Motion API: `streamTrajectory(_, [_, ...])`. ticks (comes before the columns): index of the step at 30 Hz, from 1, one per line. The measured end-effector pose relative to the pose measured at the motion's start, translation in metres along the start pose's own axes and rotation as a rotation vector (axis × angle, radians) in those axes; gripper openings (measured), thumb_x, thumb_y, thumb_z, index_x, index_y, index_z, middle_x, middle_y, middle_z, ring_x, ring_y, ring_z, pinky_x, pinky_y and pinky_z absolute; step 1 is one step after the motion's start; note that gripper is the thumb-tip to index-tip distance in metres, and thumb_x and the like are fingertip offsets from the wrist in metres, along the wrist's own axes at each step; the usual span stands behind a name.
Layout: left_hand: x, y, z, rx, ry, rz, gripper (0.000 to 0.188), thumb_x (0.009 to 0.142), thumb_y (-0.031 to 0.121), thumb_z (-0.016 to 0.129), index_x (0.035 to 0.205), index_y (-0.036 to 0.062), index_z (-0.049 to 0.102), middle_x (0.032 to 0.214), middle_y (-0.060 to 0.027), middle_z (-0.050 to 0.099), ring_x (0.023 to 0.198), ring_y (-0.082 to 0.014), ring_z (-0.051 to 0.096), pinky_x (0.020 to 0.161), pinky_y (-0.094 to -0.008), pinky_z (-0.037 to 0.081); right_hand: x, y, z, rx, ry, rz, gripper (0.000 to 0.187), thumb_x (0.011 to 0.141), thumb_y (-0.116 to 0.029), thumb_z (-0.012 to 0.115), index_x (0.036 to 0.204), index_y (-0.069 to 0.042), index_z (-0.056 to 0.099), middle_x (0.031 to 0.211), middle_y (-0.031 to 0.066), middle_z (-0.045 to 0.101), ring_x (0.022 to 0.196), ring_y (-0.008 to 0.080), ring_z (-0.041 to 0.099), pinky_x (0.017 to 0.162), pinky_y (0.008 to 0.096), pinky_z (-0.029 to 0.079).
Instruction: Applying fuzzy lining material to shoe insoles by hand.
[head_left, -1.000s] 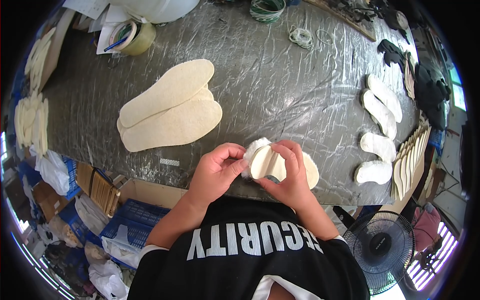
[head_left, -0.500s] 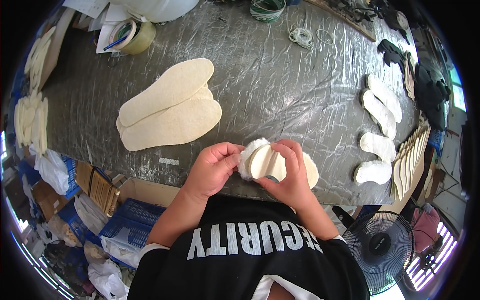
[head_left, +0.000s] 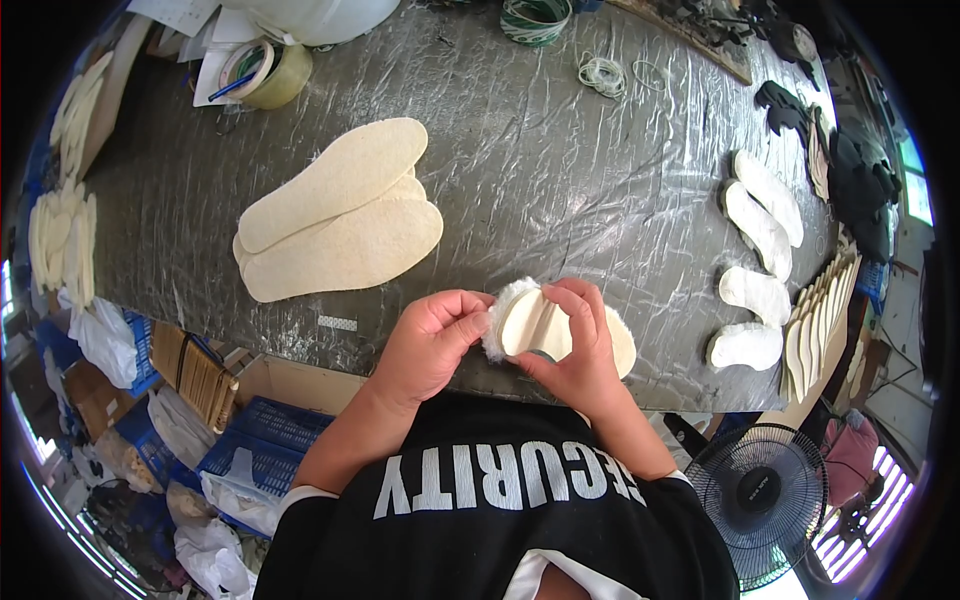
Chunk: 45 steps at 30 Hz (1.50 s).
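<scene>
The right hand (head_left: 577,335) pinches a cream insole (head_left: 528,325) into a rounded fold near the edge of the shiny, wrinkled table (head_left: 600,230). The left hand (head_left: 437,340) pinches its fringe — fluffy white wool (head_left: 496,341).

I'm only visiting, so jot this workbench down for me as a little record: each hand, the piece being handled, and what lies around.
Piece in hand: a bent cream insole with fluffy white edging
Right hand: grips it between thumb and fingers
Left hand: thumb and forefinger at its fluffy left edge; firm grip unclear
Table, left: overlapping larger cream insoles
Table, right: four small white pieces
Far side: tape rolls, blue pen
Lower right: black fan
</scene>
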<state>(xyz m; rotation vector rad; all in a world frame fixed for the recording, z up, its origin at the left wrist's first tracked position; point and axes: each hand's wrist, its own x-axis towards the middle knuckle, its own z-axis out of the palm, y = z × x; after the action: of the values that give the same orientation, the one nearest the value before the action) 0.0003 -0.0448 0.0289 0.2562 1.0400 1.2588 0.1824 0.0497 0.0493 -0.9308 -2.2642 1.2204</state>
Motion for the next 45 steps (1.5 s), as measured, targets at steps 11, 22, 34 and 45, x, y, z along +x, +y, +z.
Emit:
streamTrajectory(11, [-0.007, 0.016, 0.012, 0.345, -0.016, 0.1, 0.01, 0.095, 0.006, 0.057, 0.092, -0.0028, 0.06, 0.099, -0.0041, 0.064, 0.087, -0.0078, 0.054, 0.078, -0.0233, 0.045, -0.006, 0.011, 0.011, 0.0, 0.042, -0.05, 0.081, 0.056, -0.005, 0.086, 0.126, -0.006, 0.045, 0.117, 0.0187, 0.047, 0.106, 0.0366, 0.052, 0.087, 0.0437, 0.047])
streamTrajectory(22, [-0.02, 0.01, 0.001, 0.303, -0.095, 0.203, 0.008, 0.093, 0.005, 0.061, 0.095, -0.0014, 0.057, 0.11, -0.0091, 0.06, 0.096, -0.0113, 0.055, 0.084, -0.0249, 0.045, -0.022, 0.026, 0.048, -0.129, 0.274, -0.245, 0.074, 0.058, -0.008, 0.085, 0.123, -0.008, 0.051, 0.122, 0.0182, 0.045, 0.11, 0.0409, 0.049, 0.094, 0.052, 0.045])
streamTrajectory(34, [-0.023, 0.015, -0.012, 0.452, -0.071, 0.149, 0.015, 0.086, -0.002, 0.065, 0.098, -0.0023, 0.056, 0.099, -0.0052, 0.057, 0.085, -0.0079, 0.055, 0.074, -0.022, 0.047, -0.029, 0.02, 0.064, -0.229, 0.385, -0.418, 0.037, 0.07, -0.008, 0.07, 0.107, -0.013, 0.065, 0.117, 0.0125, 0.049, 0.109, 0.0316, 0.051, 0.099, 0.054, 0.042])
streamTrajectory(45, [-0.03, 0.005, -0.038, 0.756, -0.016, 0.359, 0.014, 0.086, -0.002, 0.064, 0.095, -0.0007, 0.053, 0.102, -0.0093, 0.055, 0.082, -0.0123, 0.052, 0.071, -0.0226, 0.046, 0.008, 0.022, 0.017, -0.3, -0.046, -0.153, 0.06, 0.074, -0.054, 0.067, 0.116, -0.012, 0.06, 0.102, 0.0033, 0.064, 0.109, 0.0247, 0.057, 0.108, 0.0594, 0.022])
